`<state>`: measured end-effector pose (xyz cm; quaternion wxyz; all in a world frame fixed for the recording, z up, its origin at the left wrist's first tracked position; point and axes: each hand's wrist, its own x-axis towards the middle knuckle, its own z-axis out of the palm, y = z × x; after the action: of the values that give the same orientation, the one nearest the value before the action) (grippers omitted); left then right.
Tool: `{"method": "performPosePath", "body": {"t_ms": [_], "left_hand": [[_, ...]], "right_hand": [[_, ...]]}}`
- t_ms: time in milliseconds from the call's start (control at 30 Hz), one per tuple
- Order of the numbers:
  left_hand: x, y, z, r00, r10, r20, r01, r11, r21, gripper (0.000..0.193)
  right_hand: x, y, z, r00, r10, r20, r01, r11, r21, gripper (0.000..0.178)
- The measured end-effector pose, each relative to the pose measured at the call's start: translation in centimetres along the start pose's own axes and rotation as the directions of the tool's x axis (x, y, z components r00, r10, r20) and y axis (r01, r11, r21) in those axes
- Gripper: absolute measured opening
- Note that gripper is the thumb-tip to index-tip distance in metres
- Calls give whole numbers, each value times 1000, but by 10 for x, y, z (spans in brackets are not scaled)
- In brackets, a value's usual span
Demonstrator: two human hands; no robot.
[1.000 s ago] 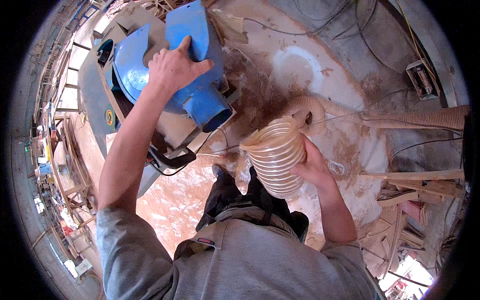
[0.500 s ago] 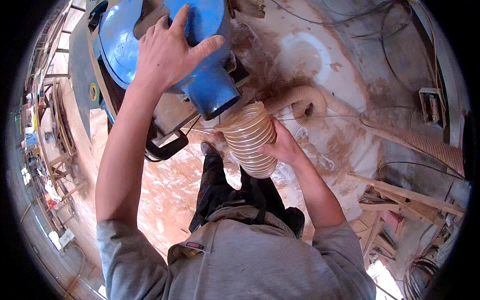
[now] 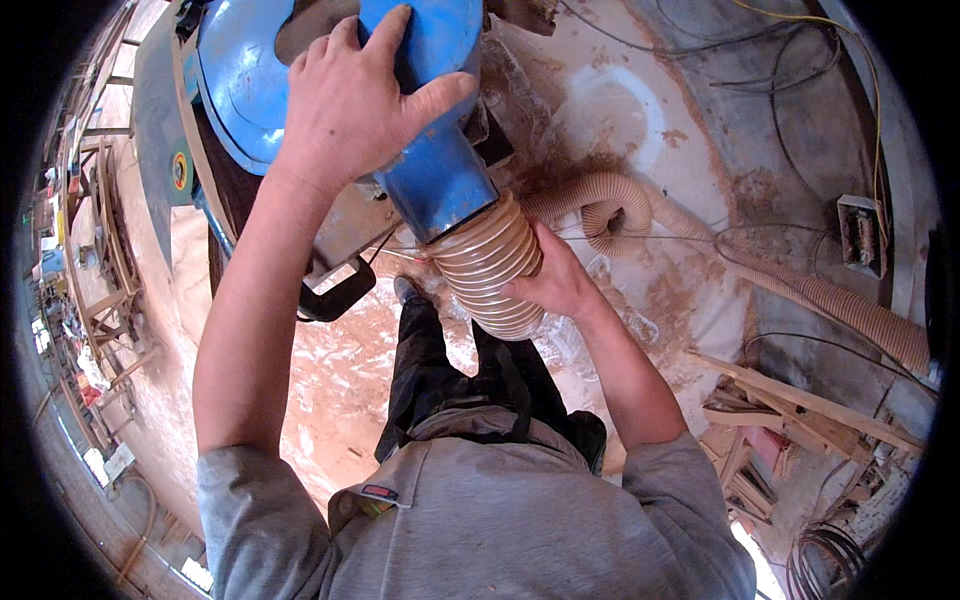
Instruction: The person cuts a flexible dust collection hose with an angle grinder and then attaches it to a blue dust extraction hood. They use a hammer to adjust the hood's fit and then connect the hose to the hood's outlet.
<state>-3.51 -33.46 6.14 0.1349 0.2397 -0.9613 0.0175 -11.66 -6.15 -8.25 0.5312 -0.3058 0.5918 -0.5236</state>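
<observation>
My left hand lies on top of a blue metal blower housing, fingers spread and thumb out to the side. From the housing a blue outlet pipe points down toward me. Against the mouth of that pipe sits the end of a ribbed, see-through duct hose. My right hand grips the hose from its right side, thumb toward me. Whether the hose end goes over the pipe's rim or only touches it, I cannot tell.
Behind my right hand a coiled beige hose runs off right along the dusty floor. A black handle juts out below the housing. Wooden planks are heaped at the right, with a small box near the wall.
The hose has moved up, so its end now meets the blue pipe's mouth where a gap showed before. My left hand stays on the housing; both appear slightly further right.
</observation>
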Motion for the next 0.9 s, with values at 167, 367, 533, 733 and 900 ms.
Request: {"method": "performPosePath", "body": {"t_ms": [167, 367, 533, 733, 900], "left_hand": [[-1, 4, -5, 999, -35, 16, 36, 999, -20, 88], [5, 15, -28, 977, -130, 171, 144, 987, -70, 88], [2, 18, -29, 979, -140, 146, 155, 983, -101, 88], [2, 11, -21, 983, -129, 130, 136, 989, -51, 88], [2, 18, -27, 979, -148, 143, 165, 980, -112, 88]], "right_hand": [[-3, -18, 6, 999, -9, -37, 5, 995, -96, 95], [-7, -25, 13, 997, -10, -76, 1, 993, -116, 95], [-17, -42, 19, 976, -62, -209, -45, 880, -473, 95], [9, -17, 36, 997, -25, -71, 31, 996, 82, 86], [14, 2, 44, 991, -96, -97, 119, 953, 277, 95]]}}
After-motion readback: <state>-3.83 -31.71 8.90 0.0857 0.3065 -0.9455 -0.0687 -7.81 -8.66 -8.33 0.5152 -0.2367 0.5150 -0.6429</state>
